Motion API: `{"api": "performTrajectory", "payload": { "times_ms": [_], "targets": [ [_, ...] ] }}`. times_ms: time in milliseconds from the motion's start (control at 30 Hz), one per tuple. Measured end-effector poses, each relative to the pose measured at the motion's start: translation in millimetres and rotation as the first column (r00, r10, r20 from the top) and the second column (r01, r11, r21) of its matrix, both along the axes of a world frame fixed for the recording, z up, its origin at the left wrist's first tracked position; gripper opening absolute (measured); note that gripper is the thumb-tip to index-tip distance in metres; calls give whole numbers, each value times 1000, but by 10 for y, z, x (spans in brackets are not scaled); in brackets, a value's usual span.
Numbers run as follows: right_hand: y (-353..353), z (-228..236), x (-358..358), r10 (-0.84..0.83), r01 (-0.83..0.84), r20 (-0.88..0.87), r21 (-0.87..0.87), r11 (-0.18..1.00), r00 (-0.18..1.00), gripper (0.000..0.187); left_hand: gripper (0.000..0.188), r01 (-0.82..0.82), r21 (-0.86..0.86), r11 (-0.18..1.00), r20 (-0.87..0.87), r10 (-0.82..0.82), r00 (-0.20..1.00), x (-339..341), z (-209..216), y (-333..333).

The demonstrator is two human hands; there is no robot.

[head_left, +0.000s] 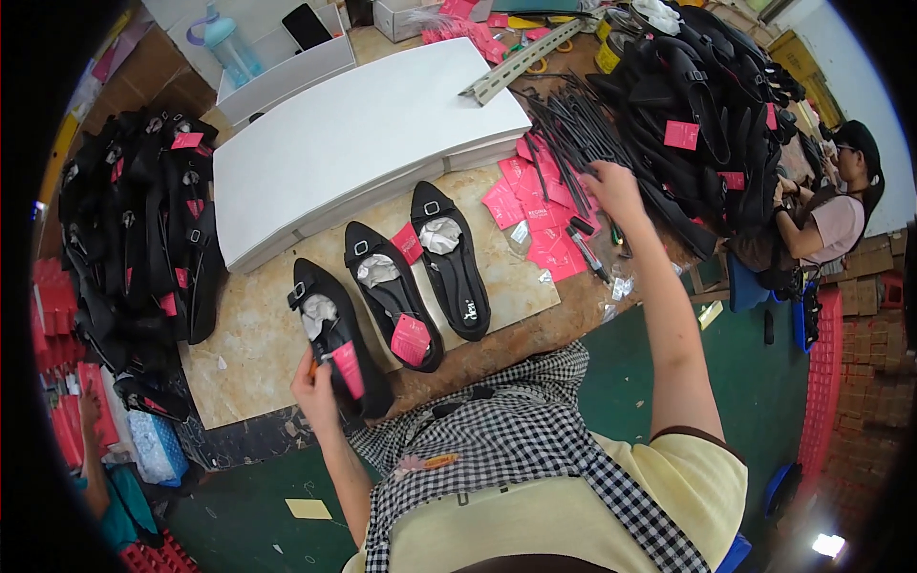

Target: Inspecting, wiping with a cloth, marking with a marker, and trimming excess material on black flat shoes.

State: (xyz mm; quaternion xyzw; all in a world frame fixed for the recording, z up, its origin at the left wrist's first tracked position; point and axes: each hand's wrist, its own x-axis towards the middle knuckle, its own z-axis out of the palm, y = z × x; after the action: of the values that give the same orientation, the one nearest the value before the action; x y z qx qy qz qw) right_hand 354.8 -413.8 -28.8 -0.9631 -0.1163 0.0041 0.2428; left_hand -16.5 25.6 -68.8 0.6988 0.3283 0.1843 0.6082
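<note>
Three black pointed flat shoes with square buckles stand in a row on the board, crumpled white paper in their toes. My left hand (317,393) is closed at the side of the leftmost shoe (330,320), which has a pink tag inside; a small orange bit shows at its fingers. Another pink tag lies on the heel of the middle shoe (384,291), and one more sits between it and the right shoe (449,267). Over the pile of thin black sticks (578,119), my right hand (616,186) has its fingers bent together; what they pinch is hidden.
A long white box (363,134) lies behind the shoes, a metal angle bar (521,62) on its right end. Pink tags (540,215) and markers (587,253) lie near the sticks. Black shoes are heaped left (143,229) and right (707,95). A co-worker (826,205) sits far right.
</note>
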Motion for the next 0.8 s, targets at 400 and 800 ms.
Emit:
{"api": "performTrajectory", "payload": {
  "times_ms": [400,800],
  "targets": [
    [-83,679,-1091,-103,144,117,-431,891,988,35,78,443,-717,538,428,-161,889,679,535,-487],
    [2159,1152,-2050,610,-301,-362,626,719,705,31,85,31,-457,889,300,121,946,783,514,-651]
  ]
}}
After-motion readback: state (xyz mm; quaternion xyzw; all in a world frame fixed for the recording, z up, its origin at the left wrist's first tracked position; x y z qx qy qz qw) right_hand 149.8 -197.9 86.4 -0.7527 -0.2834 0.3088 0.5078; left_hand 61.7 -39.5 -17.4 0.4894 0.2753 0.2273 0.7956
